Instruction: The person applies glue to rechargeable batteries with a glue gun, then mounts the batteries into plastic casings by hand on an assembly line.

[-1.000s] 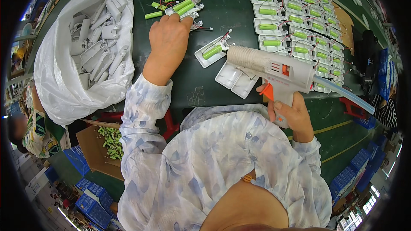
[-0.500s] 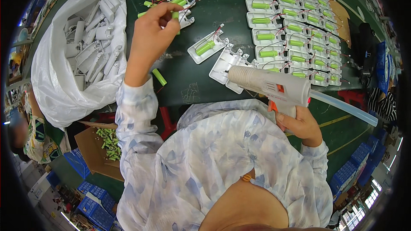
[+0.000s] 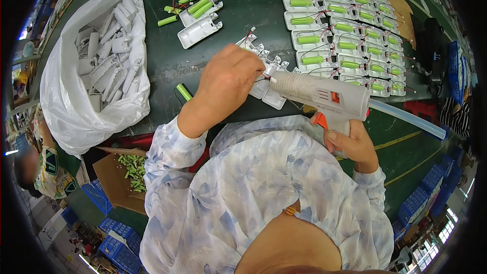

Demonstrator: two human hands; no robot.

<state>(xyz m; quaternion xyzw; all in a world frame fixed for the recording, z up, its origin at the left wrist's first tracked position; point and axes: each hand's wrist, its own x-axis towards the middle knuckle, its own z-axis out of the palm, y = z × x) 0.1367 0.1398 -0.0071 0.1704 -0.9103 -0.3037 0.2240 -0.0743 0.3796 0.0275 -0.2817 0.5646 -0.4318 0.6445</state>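
Observation:
My right hand (image 3: 357, 144) is wrapped round the handle of a white hot glue gun (image 3: 322, 94), fingers by its orange trigger. A clear glue stick (image 3: 408, 119) sticks out of the gun's back end. My left hand (image 3: 225, 83) is closed, fingertips down at a white plastic shell (image 3: 274, 99) beside the gun's nozzle. A bit of red wire shows at those fingertips; the green battery pinched there is hidden by the hand. Another white shell (image 3: 247, 43) lies partly covered behind the hand. A loose green battery (image 3: 183, 92) lies left of my wrist.
Rows of white shells with green batteries (image 3: 347, 45) fill the table's right side. Farther left lie an unfilled shell (image 3: 200, 31) and several wired batteries (image 3: 200, 7). A white sack (image 3: 56, 96) of shells stands at left, above a cardboard box (image 3: 109, 177) of batteries. Another person (image 3: 50, 167) is at far left.
My left hand has come from the battery pile toward me and right, down to the shell by the nozzle, bringing a green battery. The right hand with the glue gun has hardly moved.

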